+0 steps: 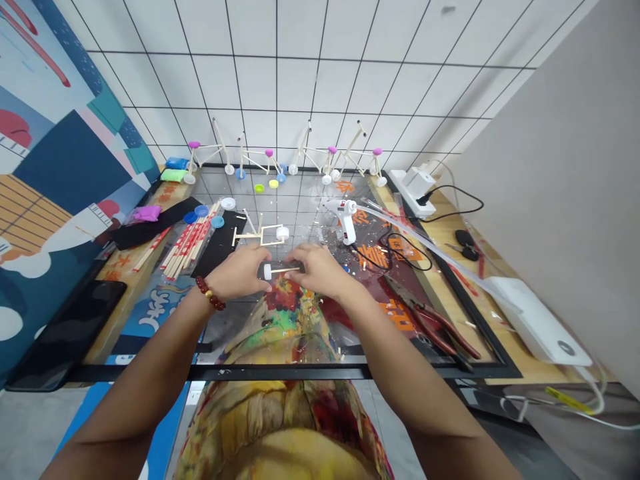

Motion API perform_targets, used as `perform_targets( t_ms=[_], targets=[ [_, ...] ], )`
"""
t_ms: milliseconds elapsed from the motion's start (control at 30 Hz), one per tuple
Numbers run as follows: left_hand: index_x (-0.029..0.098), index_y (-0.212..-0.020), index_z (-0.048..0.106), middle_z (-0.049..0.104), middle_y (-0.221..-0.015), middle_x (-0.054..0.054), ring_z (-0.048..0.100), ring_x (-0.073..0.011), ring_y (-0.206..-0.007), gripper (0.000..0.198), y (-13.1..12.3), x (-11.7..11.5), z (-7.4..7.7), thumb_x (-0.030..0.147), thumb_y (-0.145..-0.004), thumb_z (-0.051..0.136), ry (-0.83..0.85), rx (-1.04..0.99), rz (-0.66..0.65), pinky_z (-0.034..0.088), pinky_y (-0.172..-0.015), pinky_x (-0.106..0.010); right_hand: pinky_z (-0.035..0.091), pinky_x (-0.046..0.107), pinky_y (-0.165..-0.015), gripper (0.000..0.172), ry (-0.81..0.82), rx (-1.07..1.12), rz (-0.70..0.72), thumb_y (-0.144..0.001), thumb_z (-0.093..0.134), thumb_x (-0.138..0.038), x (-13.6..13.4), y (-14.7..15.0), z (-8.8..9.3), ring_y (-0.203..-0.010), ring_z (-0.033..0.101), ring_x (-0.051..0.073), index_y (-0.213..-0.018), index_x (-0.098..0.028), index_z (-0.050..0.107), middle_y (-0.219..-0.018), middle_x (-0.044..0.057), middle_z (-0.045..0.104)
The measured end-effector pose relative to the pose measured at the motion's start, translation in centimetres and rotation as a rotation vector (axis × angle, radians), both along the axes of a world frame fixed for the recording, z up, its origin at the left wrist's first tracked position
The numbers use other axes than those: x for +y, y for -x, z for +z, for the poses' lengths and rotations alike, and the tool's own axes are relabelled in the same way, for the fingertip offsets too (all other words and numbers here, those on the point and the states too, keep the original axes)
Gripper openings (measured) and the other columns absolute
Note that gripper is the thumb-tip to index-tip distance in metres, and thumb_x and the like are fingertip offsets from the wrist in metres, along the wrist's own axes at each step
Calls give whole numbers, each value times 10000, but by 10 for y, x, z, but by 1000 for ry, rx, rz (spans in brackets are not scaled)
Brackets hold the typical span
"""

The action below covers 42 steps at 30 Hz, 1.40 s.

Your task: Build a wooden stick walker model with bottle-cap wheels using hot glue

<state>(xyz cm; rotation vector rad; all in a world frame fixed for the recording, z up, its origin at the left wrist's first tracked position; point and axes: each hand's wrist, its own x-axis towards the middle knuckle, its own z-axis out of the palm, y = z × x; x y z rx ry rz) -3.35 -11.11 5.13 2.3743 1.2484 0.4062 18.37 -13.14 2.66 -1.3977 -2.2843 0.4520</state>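
Note:
Low over the table's near half, my left hand (243, 271) closes its fingers and thumb around a white bottle cap (267, 271). Opposite it, my right hand (315, 268) pinches a thin wooden stick (284, 270), which points left at the cap; whether the two touch I cannot tell. Just beyond my left hand lies a small wooden stick frame (255, 235) with a white cap wheel (283, 233) at its right end. A white glue gun (346, 221) stands past my right hand, a long clear glue stick coming out of its back.
Several stick bicycles (260, 159) line the back wall. Bundled chopsticks (193, 240), loose caps (228, 204) and a black phone (75, 333) are on the left. Red-handled pliers (435, 320), black cable, keys (467, 247), a power strip (411, 193) and a white box (535, 320) occupy the right.

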Motion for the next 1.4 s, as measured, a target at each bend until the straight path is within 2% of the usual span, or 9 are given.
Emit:
perform_targets(
  t_ms=[233,400,533,633,767,933,1200,1300,1400],
  targets=[
    [215,-762,684,663,-812,-55,602,-241,-737,192,-1,0,3,265,-609,789,-45,44,7,434,-684,-327,397,361,-826,106,-7,-77,7,-848,677,-204,-1,8,-4,-952,599,255,-914,-230,757,-954,83,685],
    [213,-892,708,706,-827,-30,624,-211,-765,253,-7,-4,10,264,-649,760,-12,-264,76,471,-708,-296,422,308,-778,131,43,199,2,-823,614,-135,5,4,-8,-841,608,195,-872,-209,711,-874,31,693],
    [209,-991,742,721,-870,-43,608,-188,-750,355,-14,-9,13,269,-646,799,-7,-530,89,488,-712,-294,450,283,-740,122,127,495,-5,-855,561,-224,8,1,-6,-761,601,165,-846,-210,682,-804,-4,684],
    [203,-985,766,704,-844,-49,596,-183,-745,341,-16,-11,15,250,-649,800,-34,-615,83,480,-707,-294,457,297,-755,137,137,572,-9,-849,568,-286,8,-1,-4,-771,608,174,-839,-213,683,-805,-2,687],
    [197,-963,778,667,-787,-38,567,-159,-705,292,-17,-11,15,242,-674,780,-67,-611,95,465,-677,-278,471,338,-821,159,101,598,-19,-843,578,-320,8,-3,-3,-843,633,202,-851,-220,701,-874,20,715],
    [206,-1043,766,702,-883,-52,603,-160,-721,396,-18,-12,11,227,-650,805,-62,-649,109,493,-688,-280,478,378,-899,159,69,594,-38,-842,593,-325,10,-6,-4,-916,650,221,-858,-234,722,-927,39,735],
    [187,-944,776,705,-823,-35,588,-133,-686,225,-19,-14,10,204,-726,727,-136,-607,49,478,-649,-247,489,386,-889,171,15,579,-15,-863,587,-330,12,-8,-6,-911,658,224,-881,-245,735,-922,49,737],
    [169,-995,759,716,-869,-39,597,-125,-696,267,-19,-14,7,197,-734,708,-129,-604,39,496,-666,-242,486,381,-898,184,13,566,-30,-869,583,-345,13,-9,-8,-928,657,223,-899,-242,734,-943,51,737],
    [143,-1113,721,725,-929,-57,622,-129,-713,403,-20,-13,2,212,-716,727,-109,-619,59,528,-684,-253,488,381,-896,181,9,566,-41,-867,579,-331,13,-9,-9,-932,658,222,-901,-237,731,-954,53,737]
  ],
)
